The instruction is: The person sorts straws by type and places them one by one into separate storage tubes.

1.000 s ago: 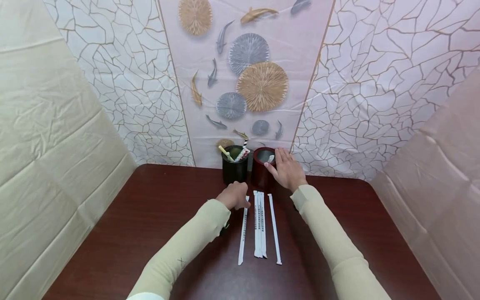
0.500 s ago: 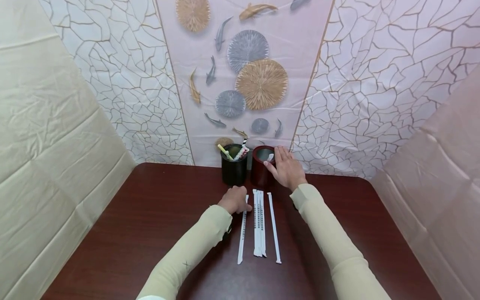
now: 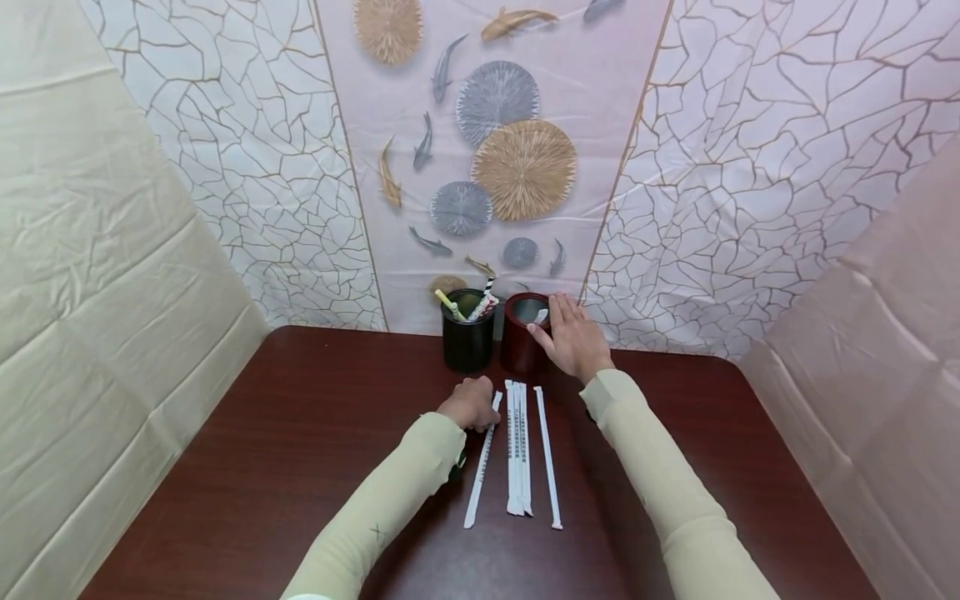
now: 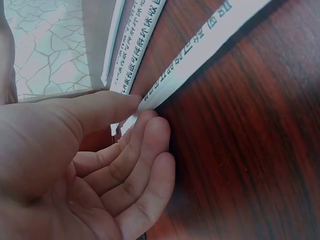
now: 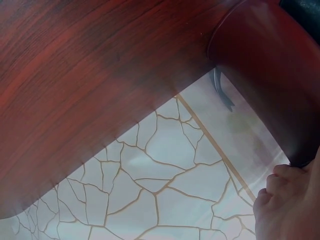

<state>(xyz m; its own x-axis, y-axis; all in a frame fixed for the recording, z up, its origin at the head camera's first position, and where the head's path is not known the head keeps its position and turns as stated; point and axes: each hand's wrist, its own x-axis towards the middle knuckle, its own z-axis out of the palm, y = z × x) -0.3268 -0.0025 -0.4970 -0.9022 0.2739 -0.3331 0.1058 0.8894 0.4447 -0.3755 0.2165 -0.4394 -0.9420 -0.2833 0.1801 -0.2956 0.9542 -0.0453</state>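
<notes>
My left hand (image 3: 471,405) pinches the upper end of a white paper-wrapped straw (image 3: 482,475) between thumb and fingertips; dark printing runs along the wrapper in the left wrist view. The straw slants across the tabletop. Just right of it lie several wrapped straws (image 3: 517,467) side by side, and one more wrapped straw (image 3: 549,467) is set apart further right. My right hand (image 3: 576,340) rests at the right side of a dark red cup (image 3: 521,350), fingers straight along the rim, thumb at its near edge. A white wrapped end (image 3: 541,316) shows inside that cup.
A black cup (image 3: 468,346) holding several patterned straws (image 3: 480,310) stands left of the red one. Both are near the back edge of the dark wood table (image 3: 300,433). A patterned cloth (image 3: 420,250) hangs behind, with pale cloth (image 3: 112,333) at the sides.
The leftmost wrapped straw has swung, its near end shifting left, with my left hand now pinching its far end. The left hand has moved slightly nearer; the right hand stays at the red cup.
</notes>
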